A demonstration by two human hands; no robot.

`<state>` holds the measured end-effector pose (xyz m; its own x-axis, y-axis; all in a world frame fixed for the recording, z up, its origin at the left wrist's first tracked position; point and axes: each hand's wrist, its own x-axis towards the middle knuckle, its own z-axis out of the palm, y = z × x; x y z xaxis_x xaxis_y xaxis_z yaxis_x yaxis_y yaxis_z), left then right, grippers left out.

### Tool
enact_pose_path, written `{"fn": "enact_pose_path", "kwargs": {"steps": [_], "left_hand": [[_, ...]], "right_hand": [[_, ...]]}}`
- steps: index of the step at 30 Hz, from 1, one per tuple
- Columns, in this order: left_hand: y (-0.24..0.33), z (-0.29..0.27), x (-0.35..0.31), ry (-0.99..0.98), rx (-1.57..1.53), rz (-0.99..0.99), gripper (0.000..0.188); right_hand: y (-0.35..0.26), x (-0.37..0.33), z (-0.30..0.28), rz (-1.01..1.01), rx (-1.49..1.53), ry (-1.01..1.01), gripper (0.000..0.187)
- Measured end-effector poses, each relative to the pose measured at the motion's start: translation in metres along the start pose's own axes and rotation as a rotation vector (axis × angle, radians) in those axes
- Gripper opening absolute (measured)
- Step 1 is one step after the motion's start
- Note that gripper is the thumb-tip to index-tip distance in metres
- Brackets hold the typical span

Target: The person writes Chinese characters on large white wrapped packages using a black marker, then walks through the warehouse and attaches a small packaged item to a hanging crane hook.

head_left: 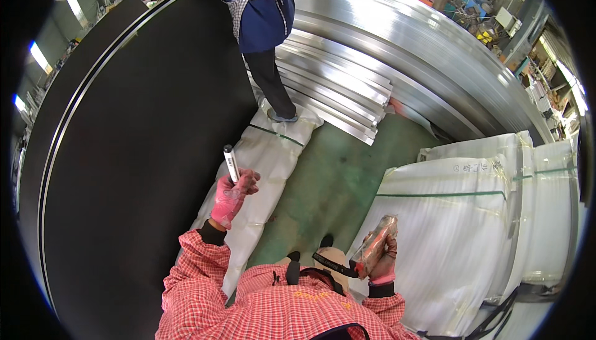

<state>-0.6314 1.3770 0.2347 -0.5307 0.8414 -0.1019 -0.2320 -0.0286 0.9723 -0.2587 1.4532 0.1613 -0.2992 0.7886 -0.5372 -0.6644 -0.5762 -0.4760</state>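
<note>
Our left hand (230,202) gripped a marker (232,165); our right hand (385,260) held a clear-wrapped item (374,241).
We had the marker left of centre in the frame, black end up and tilted slightly left, and the reddish item low, right of centre, its contents unclear to us through the shiny film. Left of our marker spread a black panel (136,135); white wrapped stacks (441,234) filled the lower right. Farther up, a co-worker (266,20) stood near silvery metal profiles (338,82).
</note>
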Motion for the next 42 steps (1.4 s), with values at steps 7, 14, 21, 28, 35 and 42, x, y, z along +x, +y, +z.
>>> {"fn": "enact_pose_path", "kwargs": {"steps": [7,14,21,28,35,42], "left_hand": [[0.009,0.031,0.082,0.169,0.092,0.055,0.025],[0.023,0.084,0.135,0.315,0.157,0.081,0.033],[0.018,0.09,0.177,0.47,0.196,0.064,0.032],[0.017,0.087,0.273,0.555,0.177,0.155,0.032],[0.039,0.08,0.373,0.53,0.103,0.14,0.024],[0.067,0.053,0.449,0.602,0.302,0.267,0.021]], "right_hand": [[-0.058,0.118,0.015,0.096,-0.009,-0.069,0.038],[-0.133,0.217,0.069,0.144,-0.084,-0.143,0.043],[-0.162,0.29,0.101,0.183,-0.071,-0.149,0.043],[-0.175,0.362,0.137,0.21,-0.068,-0.099,0.041],[-0.206,0.424,0.195,0.058,-0.16,-0.089,0.039],[-0.198,0.503,0.194,0.082,-0.095,-0.119,0.042]]}}
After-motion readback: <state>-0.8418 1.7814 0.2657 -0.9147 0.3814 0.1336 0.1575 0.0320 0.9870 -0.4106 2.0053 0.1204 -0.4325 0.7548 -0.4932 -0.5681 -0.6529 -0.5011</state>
